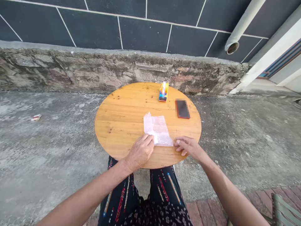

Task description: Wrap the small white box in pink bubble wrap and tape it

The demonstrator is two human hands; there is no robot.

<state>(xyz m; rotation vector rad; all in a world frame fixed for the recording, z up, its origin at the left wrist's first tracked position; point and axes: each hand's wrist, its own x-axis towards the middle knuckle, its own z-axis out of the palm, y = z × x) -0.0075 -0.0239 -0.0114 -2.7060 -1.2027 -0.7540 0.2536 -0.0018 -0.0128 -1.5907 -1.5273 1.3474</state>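
Note:
A pinkish, see-through sheet of bubble wrap [161, 128] lies on the round wooden table [122, 122], its left side folded over in a strip. My left hand [141, 150] is closed at the lower left of the sheet, fingers bent over the folded edge. Just off the sheet's lower right corner is my right hand [187, 146], its fingers loosely bent and apart, with nothing visible in them. Whether its fingertips touch the corner is hard to tell.
Near the table's far edge stands a yellow and blue tape dispenser [164, 91]. A dark phone with a red edge [182, 109], partly blurred, lies at the right. Behind the table runs a low stone wall base [94, 70]. A slatted chair [285, 208] shows at lower right.

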